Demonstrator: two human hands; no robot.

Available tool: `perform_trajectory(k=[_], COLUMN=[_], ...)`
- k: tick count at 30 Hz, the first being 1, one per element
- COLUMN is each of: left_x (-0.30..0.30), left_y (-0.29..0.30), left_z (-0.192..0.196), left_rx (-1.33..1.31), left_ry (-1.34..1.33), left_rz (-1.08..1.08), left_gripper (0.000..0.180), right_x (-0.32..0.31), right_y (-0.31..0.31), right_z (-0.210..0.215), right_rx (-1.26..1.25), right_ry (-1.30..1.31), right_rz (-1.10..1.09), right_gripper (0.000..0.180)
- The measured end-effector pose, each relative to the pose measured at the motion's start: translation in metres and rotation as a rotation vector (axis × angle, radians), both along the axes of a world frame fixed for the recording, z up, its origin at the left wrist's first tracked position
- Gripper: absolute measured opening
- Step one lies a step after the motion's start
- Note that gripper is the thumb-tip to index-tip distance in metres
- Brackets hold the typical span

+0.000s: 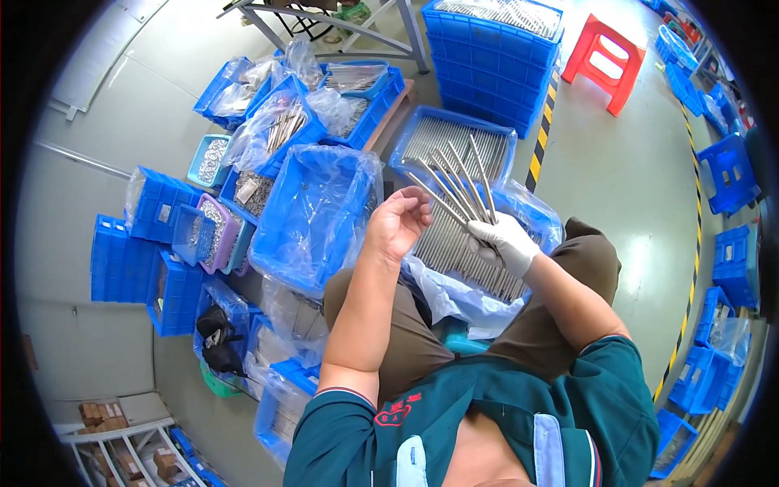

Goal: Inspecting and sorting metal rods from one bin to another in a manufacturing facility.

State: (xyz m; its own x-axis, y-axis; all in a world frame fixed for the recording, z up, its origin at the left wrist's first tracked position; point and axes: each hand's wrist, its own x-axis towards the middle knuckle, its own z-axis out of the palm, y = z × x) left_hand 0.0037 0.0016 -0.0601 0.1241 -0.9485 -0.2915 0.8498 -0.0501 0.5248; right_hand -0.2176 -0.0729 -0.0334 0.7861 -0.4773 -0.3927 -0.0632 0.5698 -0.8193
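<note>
Several thin metal rods (457, 180) fan out from my right hand (503, 243), which wears a white glove and is closed around their lower ends. Beside them, my bare left hand (399, 221) has its palm up and its fingers loosely bent, with nothing visible in it. Its fingertips are close to the leftmost rod; whether they touch it I cannot tell. Beneath my hands, between my knees, a plastic-lined blue crate (531, 203) holds rows of similar rods. Another blue crate (510, 162) of rods stands just beyond it.
To my left is a blue crate (312, 223) lined with clear plastic. Farther left are stacked blue crates (122, 260) and small baskets (215, 235) of metal parts. A tall crate stack (487, 73) and a red stool (604, 61) stand ahead. More crates (704, 377) line the right side.
</note>
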Motion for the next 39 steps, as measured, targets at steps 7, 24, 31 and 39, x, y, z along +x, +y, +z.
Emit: perform_trajectory(k=[7,24,31,39], left_x=[-0.013,0.012,0.036,0.023], left_y=[-0.001,0.004,0.026,0.011], left_z=[0.025,0.056,0.083,0.051], left_rx=[0.037,-0.084,-0.073,0.154], left_ry=[-0.321,-0.598,-0.567,-0.401], left_rz=[0.083,0.687,1.051,0.812], left_gripper=[0.020,0.013,0.019,0.008], right_x=[-0.001,-0.005,-0.007,-0.007], right_y=[0.002,0.005,0.006,0.000], right_z=[-0.009,-0.007,-0.011,-0.014], right_rx=[0.070,0.037,0.061,0.097], right_ry=[0.008,-0.081,-0.044,-0.165], right_rz=[0.041,0.170,0.151,0.040], right_gripper=[0.016,0.018,0.017,0.027])
